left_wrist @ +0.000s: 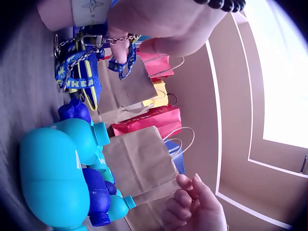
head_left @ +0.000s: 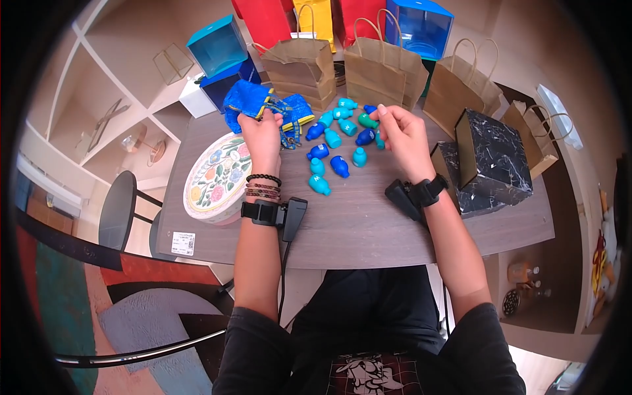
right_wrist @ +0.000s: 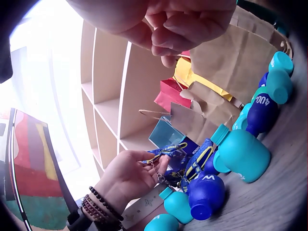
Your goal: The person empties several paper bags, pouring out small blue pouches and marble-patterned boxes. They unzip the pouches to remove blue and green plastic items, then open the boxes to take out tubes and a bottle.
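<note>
My left hand [head_left: 263, 141] pinches a small blue pouch [head_left: 245, 97] with yellow trim by its strap, and a thin chain [left_wrist: 118, 40] hangs at the fingers in the left wrist view. Beside it lies a second blue pouch [head_left: 299, 107] with patterned straps; IKEA lettering shows on a strap in the left wrist view. My right hand [head_left: 404, 137] hovers over the right edge of a group of small bottles, fingers loosely curled, holding nothing. The bottles are turquoise [head_left: 319, 185], dark blue [head_left: 340, 166] and one green [head_left: 367, 121]; several lie on their sides.
A round floral box [head_left: 217, 181] stands at the left under my forearm. Brown paper bags [head_left: 299, 66] line the back, with red bags [head_left: 263, 20] behind. Black marbled boxes [head_left: 494, 155] stand at the right. A turquoise box [head_left: 216, 46] sits at the back left.
</note>
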Action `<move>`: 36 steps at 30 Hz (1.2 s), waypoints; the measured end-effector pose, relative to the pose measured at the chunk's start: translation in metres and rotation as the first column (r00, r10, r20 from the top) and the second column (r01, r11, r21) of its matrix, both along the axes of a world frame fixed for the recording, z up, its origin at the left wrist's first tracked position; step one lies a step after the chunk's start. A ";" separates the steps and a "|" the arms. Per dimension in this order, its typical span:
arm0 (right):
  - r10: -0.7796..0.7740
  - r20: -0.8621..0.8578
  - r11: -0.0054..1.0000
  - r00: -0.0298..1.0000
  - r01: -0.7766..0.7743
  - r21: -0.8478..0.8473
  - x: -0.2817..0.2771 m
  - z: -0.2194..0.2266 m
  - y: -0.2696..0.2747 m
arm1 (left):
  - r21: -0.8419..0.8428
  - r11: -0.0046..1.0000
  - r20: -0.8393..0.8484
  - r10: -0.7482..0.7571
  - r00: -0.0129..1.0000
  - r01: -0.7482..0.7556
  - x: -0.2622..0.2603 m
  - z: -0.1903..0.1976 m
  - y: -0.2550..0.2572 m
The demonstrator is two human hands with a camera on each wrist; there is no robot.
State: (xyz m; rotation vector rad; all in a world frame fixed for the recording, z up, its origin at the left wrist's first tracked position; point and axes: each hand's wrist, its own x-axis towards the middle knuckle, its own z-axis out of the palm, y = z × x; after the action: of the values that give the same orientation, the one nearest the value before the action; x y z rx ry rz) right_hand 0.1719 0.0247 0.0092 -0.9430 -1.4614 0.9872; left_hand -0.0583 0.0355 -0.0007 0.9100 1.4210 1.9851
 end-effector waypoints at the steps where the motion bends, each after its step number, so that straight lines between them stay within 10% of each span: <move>1: 0.002 0.003 1.000 1.000 -0.002 0.000 0.000 0.000 0.000 | 0.007 1.000 -0.039 0.000 0.999 0.000 0.000 -0.001 0.000; 6: 0.009 0.012 1.000 1.000 -0.009 0.001 -0.001 0.001 -0.002 | 0.083 0.996 -0.086 -0.017 0.996 0.024 -0.003 -0.003 0.001; 14: -0.005 0.050 1.000 0.999 0.003 0.029 -0.001 0.000 -0.001 | 0.062 0.917 -0.467 0.375 0.801 -0.393 -0.010 -0.011 0.007; 23: 0.008 0.013 0.999 1.000 -0.008 0.031 -0.004 -0.002 -0.002 | 0.442 0.849 -0.603 0.521 0.604 -0.290 0.003 0.013 -0.014; 26: -0.056 0.067 0.994 0.996 0.049 0.101 -0.005 0.000 -0.006 | 0.427 0.902 -0.443 0.266 0.856 -0.060 0.008 0.013 -0.014; 36: -0.140 0.037 0.958 0.989 0.126 0.258 -0.006 0.000 -0.008 | 0.345 0.928 -0.479 0.044 0.877 0.141 0.018 0.012 -0.018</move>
State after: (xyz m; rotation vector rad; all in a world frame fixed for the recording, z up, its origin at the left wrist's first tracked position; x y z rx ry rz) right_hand 0.1662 0.0172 0.0090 -0.8724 -1.5081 0.6607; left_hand -0.0401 0.0170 0.0113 1.6912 1.2536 2.1185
